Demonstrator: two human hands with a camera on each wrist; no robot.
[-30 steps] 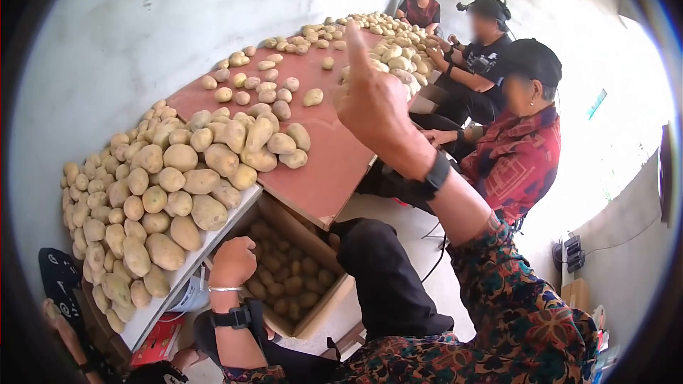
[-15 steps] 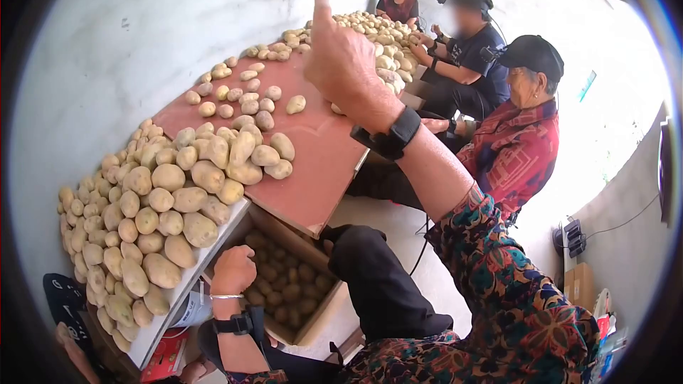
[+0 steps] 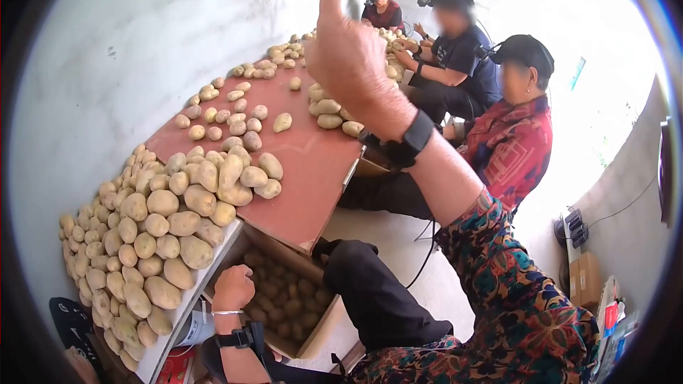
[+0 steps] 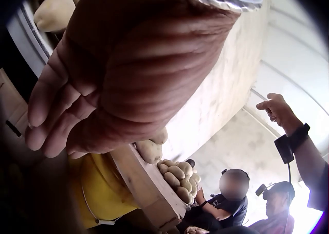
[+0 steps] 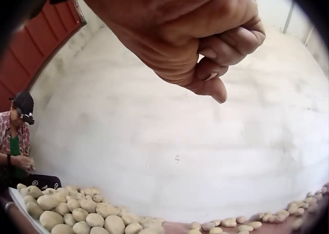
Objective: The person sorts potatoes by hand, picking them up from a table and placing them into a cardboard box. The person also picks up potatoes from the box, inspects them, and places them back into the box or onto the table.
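My right hand (image 3: 348, 64) is raised above the red tabletop (image 3: 302, 203), its index finger straight up. In the right wrist view its other fingers (image 5: 231, 46) curl toward the palm with nothing in them, against the white wall. Low at the near edge, my left hand (image 3: 233, 288) hangs loosely curled and holds nothing. It overlaps the left side of a cardboard box (image 3: 320, 331) that contains potatoes (image 3: 292, 302). Beside it, a large heap of potatoes (image 3: 153, 235) covers the near end of the table. The left palm (image 4: 154, 74) fills much of the left wrist view.
Loose potatoes (image 3: 238, 124) lie farther along the tabletop by the wall. Several people sit along the table, one in a red patterned shirt (image 3: 509, 139) nearest. A yellow container (image 4: 103, 187) stands below the table edge. A power strip (image 3: 575, 229) lies at right.
My raised right hand has moved up and left in the head view, index finger still extended. My left hand stays by the box. The head view has shifted a little right.
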